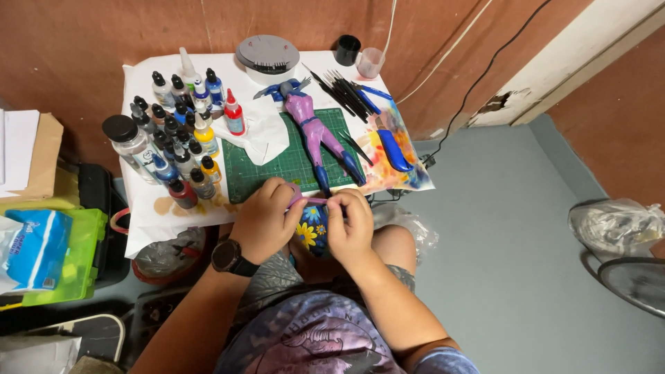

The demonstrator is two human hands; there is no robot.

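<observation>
— What's crowding that little table [138, 228]?

— Paint bottles [176, 131] packed at its left, a purple figure [315, 128] lying on the green cutting mat [277, 166], brushes [343, 90] fanned behind it.

— And the hands?

— Left hand [263, 221] and right hand [350, 225] are both pinched narrow on a small purple piece [305, 201], at the table's near edge.

— Containers?

— A clear jar [131, 145] with a black lid; its contents I can't tell. A green box [69, 256] with a blue packet [31, 249] sits on the floor at the left.

purple-and-blue plastic figure [315, 128]: 1 | green gridded cutting mat [291, 166]: 1 | small dropper paint bottles [181, 138]: about 20, exact count unclear | thin black-handled brushes [343, 93]: roughly 8 | black cup [347, 50]: 1 | clear pink cup [370, 62]: 1 | hands: 2
</observation>
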